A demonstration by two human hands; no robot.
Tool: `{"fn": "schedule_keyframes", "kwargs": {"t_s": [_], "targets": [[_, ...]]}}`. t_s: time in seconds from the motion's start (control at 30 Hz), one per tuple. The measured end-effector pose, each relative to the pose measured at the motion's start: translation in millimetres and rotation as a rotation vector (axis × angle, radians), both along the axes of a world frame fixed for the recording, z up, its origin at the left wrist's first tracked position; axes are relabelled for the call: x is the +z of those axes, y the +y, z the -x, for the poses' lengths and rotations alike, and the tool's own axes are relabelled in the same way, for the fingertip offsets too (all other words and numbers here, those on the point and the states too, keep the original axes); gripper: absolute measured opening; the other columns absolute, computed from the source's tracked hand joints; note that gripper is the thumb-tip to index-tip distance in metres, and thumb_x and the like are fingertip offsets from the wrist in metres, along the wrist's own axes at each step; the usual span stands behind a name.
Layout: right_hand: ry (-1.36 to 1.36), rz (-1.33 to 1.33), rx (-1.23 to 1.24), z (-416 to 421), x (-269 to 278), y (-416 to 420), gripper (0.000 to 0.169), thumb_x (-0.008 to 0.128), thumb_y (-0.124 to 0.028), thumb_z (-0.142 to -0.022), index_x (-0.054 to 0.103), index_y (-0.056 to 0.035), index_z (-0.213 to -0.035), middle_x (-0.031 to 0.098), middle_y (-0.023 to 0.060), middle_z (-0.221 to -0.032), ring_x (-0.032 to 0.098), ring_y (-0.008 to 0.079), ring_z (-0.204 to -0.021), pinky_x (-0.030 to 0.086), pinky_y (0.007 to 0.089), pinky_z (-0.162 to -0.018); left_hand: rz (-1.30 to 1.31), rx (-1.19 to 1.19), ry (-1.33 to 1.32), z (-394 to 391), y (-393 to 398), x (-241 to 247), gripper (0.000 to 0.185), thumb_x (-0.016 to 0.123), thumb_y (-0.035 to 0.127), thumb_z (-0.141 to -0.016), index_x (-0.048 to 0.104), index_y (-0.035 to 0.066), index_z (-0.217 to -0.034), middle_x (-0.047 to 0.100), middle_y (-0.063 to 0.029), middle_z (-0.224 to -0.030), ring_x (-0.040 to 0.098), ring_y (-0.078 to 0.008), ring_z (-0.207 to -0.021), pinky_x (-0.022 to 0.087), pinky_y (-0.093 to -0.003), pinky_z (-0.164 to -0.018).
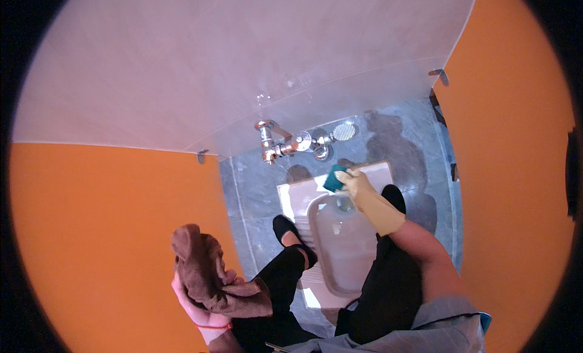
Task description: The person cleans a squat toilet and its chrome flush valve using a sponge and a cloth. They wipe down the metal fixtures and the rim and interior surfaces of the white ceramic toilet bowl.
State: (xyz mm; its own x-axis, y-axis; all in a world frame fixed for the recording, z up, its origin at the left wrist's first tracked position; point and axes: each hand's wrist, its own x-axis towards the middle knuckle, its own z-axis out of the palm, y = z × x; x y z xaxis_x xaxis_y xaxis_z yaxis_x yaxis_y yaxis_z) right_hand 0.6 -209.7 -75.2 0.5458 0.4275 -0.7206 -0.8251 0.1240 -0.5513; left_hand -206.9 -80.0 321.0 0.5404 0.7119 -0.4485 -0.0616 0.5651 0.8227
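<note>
My right hand [357,189], in a cream rubber glove, holds a green scouring pad [334,179] at the front rim of a white ceramic squat toilet [291,198]. Whether the pad touches the rim I cannot tell. Water lies in the toilet's bowl, below the gloved wrist. At the lower left my left hand [191,303], ungloved and with a red cord at its wrist, grips a bunched brown cloth [205,271]. Part of that cloth hides the palm.
A chrome flush valve [300,141] with a ribbed foot pedal [344,131] stands beyond the toilet, near the pale wall [227,70]. Orange partitions [114,225] rise on both sides. My black shoes [284,228] flank the bowl on grey floor tiles [255,184].
</note>
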Motion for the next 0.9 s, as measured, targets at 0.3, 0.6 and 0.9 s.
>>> {"fn": "schedule_keyframes", "kwargs": {"t_s": [0.3,0.6,0.9], "targets": [[0.028,0.039,-0.106,4,-18,-37,0.041,0.067,-0.019,-0.095,0.055,0.0058,-0.125,0.064,0.0149,-0.112,0.067,0.0258,-0.093,0.064,0.0366,-0.075,-0.147,-0.602,0.255,-148,35,-85,0.065,0.067,0.015,-0.090,0.037,0.005,-0.147,0.044,-0.0170,-0.147,0.048,-0.0329,-0.133,0.042,-0.0420,-0.110],[-0.039,0.045,-0.126,-4,-1,-49,0.033,0.067,-0.021,-0.096,0.062,0.0050,-0.115,0.067,0.0099,-0.098,0.065,0.0168,-0.079,0.060,0.0275,-0.067,-2.072,-1.023,0.796,-251,7,-266,0.084,0.077,0.025,-0.073,0.038,0.008,-0.146,0.050,-0.0179,-0.131,0.044,-0.0369,-0.129,0.038,-0.0554,-0.107],[-0.003,0.118,-0.158,-13,-15,-64,0.022,0.069,-0.023,-0.094,0.065,-0.0020,-0.101,0.066,0.0047,-0.088,0.062,0.0123,-0.070,0.058,0.0252,-0.063,-1.728,-1.945,0.888,-315,28,-239,0.108,0.086,0.037,-0.059,0.035,0.003,-0.148,0.062,-0.0171,-0.125,0.062,-0.0348,-0.113,0.052,-0.0400,-0.094]]}}
